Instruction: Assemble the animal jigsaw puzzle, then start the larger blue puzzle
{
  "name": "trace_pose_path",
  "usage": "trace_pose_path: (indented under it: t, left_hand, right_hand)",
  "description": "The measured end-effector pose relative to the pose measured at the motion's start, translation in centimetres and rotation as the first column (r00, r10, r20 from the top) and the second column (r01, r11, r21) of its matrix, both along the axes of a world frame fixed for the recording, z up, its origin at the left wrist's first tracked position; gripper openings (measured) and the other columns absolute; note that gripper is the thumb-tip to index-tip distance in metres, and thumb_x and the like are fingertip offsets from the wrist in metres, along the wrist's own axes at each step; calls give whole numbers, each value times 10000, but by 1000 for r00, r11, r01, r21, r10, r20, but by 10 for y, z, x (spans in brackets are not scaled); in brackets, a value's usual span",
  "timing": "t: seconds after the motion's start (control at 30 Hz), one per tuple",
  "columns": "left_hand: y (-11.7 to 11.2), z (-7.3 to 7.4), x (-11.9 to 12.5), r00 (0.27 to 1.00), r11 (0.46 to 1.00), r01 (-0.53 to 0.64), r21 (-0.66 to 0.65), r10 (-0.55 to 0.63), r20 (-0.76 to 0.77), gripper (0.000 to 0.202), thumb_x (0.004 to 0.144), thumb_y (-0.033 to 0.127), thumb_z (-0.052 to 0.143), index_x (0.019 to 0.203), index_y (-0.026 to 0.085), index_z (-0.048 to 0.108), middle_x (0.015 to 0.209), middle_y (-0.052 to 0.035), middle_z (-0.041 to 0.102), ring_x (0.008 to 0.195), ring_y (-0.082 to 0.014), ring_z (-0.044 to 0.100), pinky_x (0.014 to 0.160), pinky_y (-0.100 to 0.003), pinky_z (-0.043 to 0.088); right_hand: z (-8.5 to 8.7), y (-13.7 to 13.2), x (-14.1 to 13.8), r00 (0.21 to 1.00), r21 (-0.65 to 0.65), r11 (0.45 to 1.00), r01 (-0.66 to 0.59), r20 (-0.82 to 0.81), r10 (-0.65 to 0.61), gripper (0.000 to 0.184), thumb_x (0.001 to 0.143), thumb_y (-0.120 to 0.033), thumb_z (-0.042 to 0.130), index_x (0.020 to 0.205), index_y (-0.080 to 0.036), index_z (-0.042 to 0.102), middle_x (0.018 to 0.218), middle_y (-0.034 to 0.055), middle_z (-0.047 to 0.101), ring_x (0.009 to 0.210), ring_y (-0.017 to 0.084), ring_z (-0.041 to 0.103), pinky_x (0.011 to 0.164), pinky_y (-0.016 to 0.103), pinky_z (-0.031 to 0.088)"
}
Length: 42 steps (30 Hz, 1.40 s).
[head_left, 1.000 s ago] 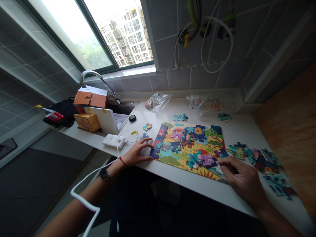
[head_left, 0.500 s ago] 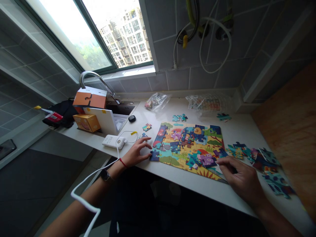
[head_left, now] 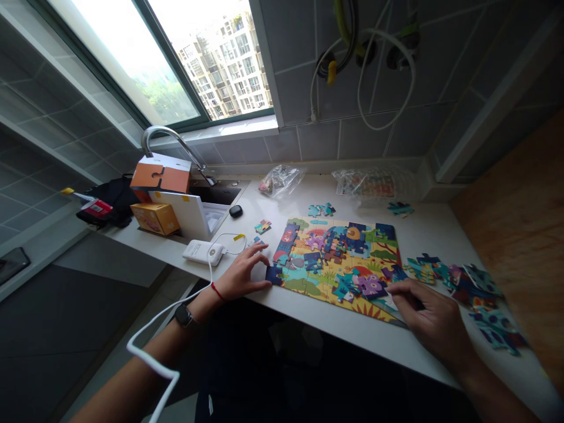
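A colourful jigsaw puzzle (head_left: pixel 339 258) lies on the white counter (head_left: pixel 308 317). My left hand (head_left: pixel 244 273) rests at the puzzle's left bottom corner, fingers pinched on a dark blue puzzle piece (head_left: pixel 274 274) that touches the puzzle's edge. My right hand (head_left: pixel 429 320) lies on the counter at the puzzle's right bottom corner, fingers curled and pressing on that corner. A heap of loose pieces (head_left: pixel 467 294) lies just right of it.
Loose pieces (head_left: pixel 321 210) and two plastic bags (head_left: pixel 282 179) lie behind the puzzle. A white power bank (head_left: pixel 203 252) with a cable, a black earbud case (head_left: pixel 236 211), a sink with a faucet (head_left: pixel 170 138) and orange boxes (head_left: pixel 161 176) stand at left.
My left hand has slid the dark blue piece a little along the puzzle's left corner. My right hand has stayed still.
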<state>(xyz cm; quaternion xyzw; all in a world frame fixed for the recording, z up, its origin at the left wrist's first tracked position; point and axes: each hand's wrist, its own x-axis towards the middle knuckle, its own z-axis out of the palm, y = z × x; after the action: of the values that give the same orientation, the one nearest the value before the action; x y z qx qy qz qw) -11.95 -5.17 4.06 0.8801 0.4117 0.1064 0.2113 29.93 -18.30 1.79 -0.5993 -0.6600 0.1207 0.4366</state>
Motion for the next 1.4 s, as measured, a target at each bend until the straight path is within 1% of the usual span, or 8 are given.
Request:
trace_pose_path:
  t: [0.13,0.3,0.5,0.83,1.03,1.17,1.27,1.4]
  left_hand:
    - [1,-2,-2,1000,999,2,39,-3,29,346,818,359,854,1086,238,672,1556,-139,507,1491,-359,444,1246,-570,373]
    - [5,-7,-7,997,999,-2,-47,6,83,338,867,428,825,1117,243,694,1563,-143,496,1482,-343,461,1247,-559,376]
    - [14,-9,-8,990,993,0,-122,17,137,376,832,473,856,1064,231,685,1546,-156,519,1486,-341,459,1256,-567,350]
    - [17,-10,-2,993,996,-1,-89,12,116,341,902,472,784,1155,255,712,1524,-143,540,1460,-347,489,1237,-557,389]
    - [12,-5,-1,995,997,39,-60,-33,97,535,874,530,805,1314,260,664,1560,-161,516,1475,-352,475,1229,-561,404]
    - [5,-6,0,992,992,127,2,-127,-1,789,818,522,865,1507,304,548,1634,-139,463,1556,-382,359,1257,-606,346]
    - [0,-12,1,979,980,192,47,-188,-78,647,923,450,780,1516,328,553,1636,-96,476,1578,-373,322,1254,-608,356]
    - [-2,-18,0,971,969,230,94,-222,-90,523,1011,397,668,1516,312,562,1635,-77,476,1563,-340,366,1240,-564,405]
  right_hand:
    - [1,1,-1,1000,14,1000,-1,0,1,149,903,-254,605,823,-271,729,784,-7,774,689,201,744,649,292,555]
    - [1,1,-1,1000,13,1000,-3,-2,3,147,898,-255,603,822,-268,728,777,0,773,686,202,742,645,295,552]
    - [4,1,-2,1000,-2,1000,6,-20,-6,153,895,-267,604,804,-268,727,756,2,768,673,208,741,640,301,561]
    - [3,1,-2,999,-11,1000,7,-33,-7,151,894,-264,605,806,-270,727,770,1,777,679,208,744,635,292,564]
    - [1,0,-1,1000,-13,1000,-1,-19,1,150,904,-264,604,820,-266,728,786,0,780,704,209,752,647,291,566]
    - [1,1,-1,1000,-10,1000,4,-26,-4,140,896,-258,610,821,-270,727,779,-2,775,692,209,746,650,295,568]
    - [2,1,-2,1000,-1,1000,8,-29,-8,144,896,-258,607,814,-273,725,770,-3,771,687,209,746,658,298,572]
    - [4,1,-3,1000,5,1000,1,-23,-1,157,905,-253,595,814,-273,721,768,-2,770,684,207,747,647,293,569]
